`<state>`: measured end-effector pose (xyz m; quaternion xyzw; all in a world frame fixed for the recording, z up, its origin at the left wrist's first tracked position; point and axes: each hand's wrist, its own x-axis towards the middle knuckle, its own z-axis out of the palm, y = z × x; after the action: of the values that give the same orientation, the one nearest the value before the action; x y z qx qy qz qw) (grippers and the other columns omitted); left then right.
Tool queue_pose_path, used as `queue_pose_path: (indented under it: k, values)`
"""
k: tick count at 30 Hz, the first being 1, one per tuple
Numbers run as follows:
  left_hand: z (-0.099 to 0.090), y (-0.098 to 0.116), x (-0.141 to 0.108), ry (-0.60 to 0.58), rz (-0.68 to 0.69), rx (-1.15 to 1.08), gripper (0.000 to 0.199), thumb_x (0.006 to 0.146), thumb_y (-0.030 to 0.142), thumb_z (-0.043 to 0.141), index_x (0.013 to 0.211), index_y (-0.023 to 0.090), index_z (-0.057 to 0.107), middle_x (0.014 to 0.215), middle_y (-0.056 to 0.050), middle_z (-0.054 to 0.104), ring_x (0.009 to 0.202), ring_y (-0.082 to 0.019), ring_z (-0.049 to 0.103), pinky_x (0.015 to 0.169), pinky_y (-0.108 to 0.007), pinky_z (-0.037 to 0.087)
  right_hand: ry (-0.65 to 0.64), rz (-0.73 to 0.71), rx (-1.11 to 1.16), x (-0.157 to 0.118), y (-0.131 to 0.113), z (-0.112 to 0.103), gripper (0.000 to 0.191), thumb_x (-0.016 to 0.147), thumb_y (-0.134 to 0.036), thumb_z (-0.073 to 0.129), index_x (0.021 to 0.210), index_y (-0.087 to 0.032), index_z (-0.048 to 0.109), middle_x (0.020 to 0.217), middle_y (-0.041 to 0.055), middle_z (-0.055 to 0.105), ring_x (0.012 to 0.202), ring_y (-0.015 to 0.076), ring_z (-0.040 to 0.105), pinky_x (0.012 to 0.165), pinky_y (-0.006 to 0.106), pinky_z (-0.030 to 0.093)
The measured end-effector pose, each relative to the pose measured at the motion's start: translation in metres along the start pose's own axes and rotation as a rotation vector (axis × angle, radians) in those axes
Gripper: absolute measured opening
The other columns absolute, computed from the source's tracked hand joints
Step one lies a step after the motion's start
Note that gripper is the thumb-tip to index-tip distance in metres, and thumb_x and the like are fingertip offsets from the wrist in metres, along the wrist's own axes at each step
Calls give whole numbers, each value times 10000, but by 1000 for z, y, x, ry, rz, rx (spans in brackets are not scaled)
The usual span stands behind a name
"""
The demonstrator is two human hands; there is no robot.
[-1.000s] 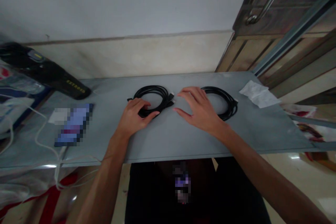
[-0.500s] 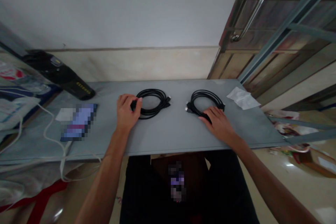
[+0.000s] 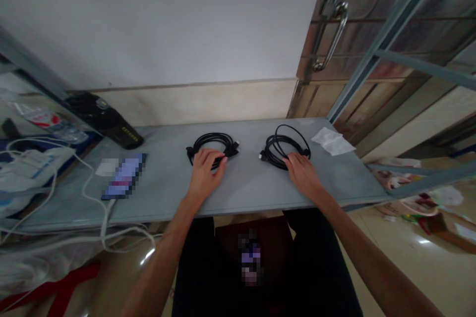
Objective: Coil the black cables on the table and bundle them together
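Two coils of black cable lie side by side on a grey shelf top point(image 3: 245, 185). My left hand point(image 3: 206, 171) is closed at the near side of the left coiled cable point(image 3: 212, 135), its thumb and fingers pinching the strands. Plugs show at that coil's right and left edges. My right hand point(image 3: 303, 174) grips the near right part of the right coiled cable point(image 3: 270, 154), its fingertips partly hidden. One loop of this coil stands out from the rest toward the wall. A light-tipped plug point(image 3: 261, 156) pokes out at its left.
A black bottle-shaped object point(image 3: 111, 121) leans at the back left. Nearer are a blurred phone point(image 3: 126, 176) and white cords point(image 3: 106, 208). Crumpled white paper point(image 3: 332, 140) lies at the right. A wall point(image 3: 204, 104) and metal frame posts point(image 3: 353, 77) bound the shelf.
My left hand has moved from the left coil's left side to its near side. On the right coil, one loop has spread away from the bundle. The view has shifted slightly.
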<state>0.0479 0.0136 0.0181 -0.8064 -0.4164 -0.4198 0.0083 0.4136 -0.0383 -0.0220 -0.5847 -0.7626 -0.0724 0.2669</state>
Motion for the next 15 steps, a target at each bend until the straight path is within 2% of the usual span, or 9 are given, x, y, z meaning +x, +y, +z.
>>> queue_pose_path:
  k: [3,6,9,13,15]
  values:
    - [11,48,-16,-108,71,-81,115,1097,273,633,1169,274,723,1118,-104,794,1095,-311,727,1001,-523,563,23,34,37,0,4,2,447,1220,-451,296,1022,-237,635,932,132,713,897,329,692,845,455,522]
    - [22,74,-26,-219,103,-113,167,1099,262,622,1221,282,734,1148,-118,801,1109,-332,738,1006,-548,583,26,36,42,-1,5,2,463,1219,-448,276,1035,-235,645,930,130,711,890,320,695,848,454,537]
    - [27,76,-28,-237,82,-107,178,1110,283,621,1252,260,725,1182,-139,788,1132,-347,725,1032,-565,589,23,17,50,-1,2,-1,459,1221,-459,286,1052,-236,650,969,126,708,944,315,695,892,458,555]
    - [27,68,-25,-176,16,-144,138,1111,292,630,1200,234,719,1103,-138,762,1083,-335,706,1025,-548,596,5,-22,105,-2,-3,-2,433,1217,-447,322,1118,-212,671,1086,145,718,1069,325,672,1008,500,559]
    - [27,66,-25,-174,8,-139,131,1108,293,634,1183,224,717,1080,-136,756,1063,-337,702,1016,-550,594,17,-14,129,-2,-5,-2,429,1210,-439,337,1076,-211,675,1077,149,717,1073,329,663,1022,517,557]
